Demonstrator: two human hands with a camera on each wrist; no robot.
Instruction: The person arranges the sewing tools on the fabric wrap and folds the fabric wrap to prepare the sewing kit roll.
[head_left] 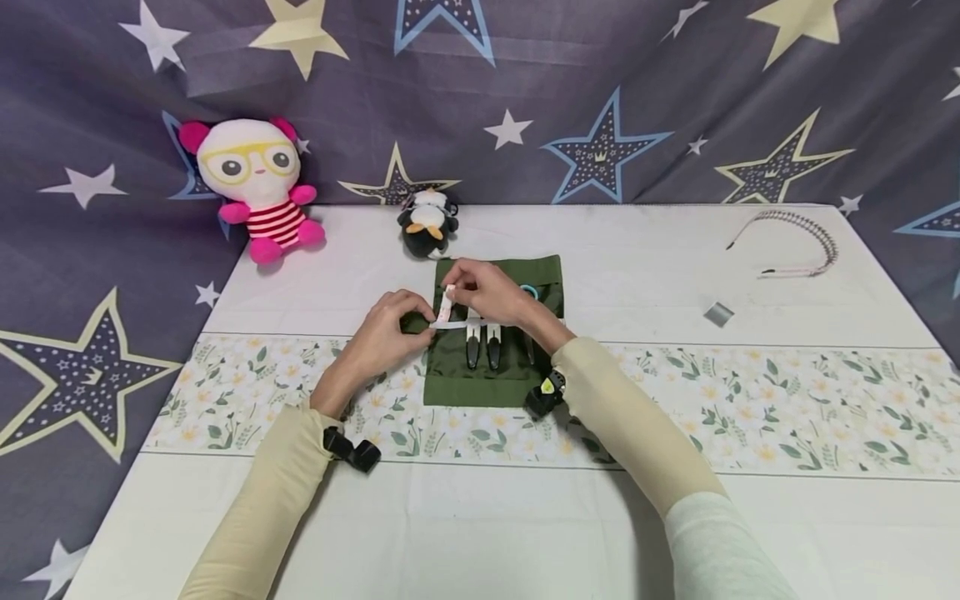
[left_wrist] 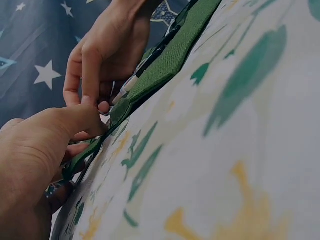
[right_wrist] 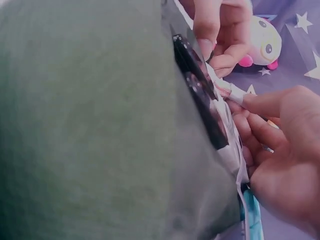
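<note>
A green cloth tool roll (head_left: 480, 392) lies spread on the table with a white elastic band (head_left: 450, 325) across it. My left hand (head_left: 386, 329) pinches the roll's left edge near the band's end. A small white strip with pink print (head_left: 446, 306) is pinched in my right hand (head_left: 487, 292), its lower end at the band. Two black-ended tools with white parts (head_left: 473, 350) sit under the band. Right of them is a teal loop (head_left: 530, 290), partly hidden by my right hand. In the right wrist view, the printed strip (right_wrist: 235, 93) lies between both hands.
Behind the roll sits a penguin plush (head_left: 427, 225); a pink and white plush (head_left: 260, 192) is at the back left. To the right lie a small grey square (head_left: 718, 314) and a headband (head_left: 810, 229). A floral runner (head_left: 712, 408) crosses the table.
</note>
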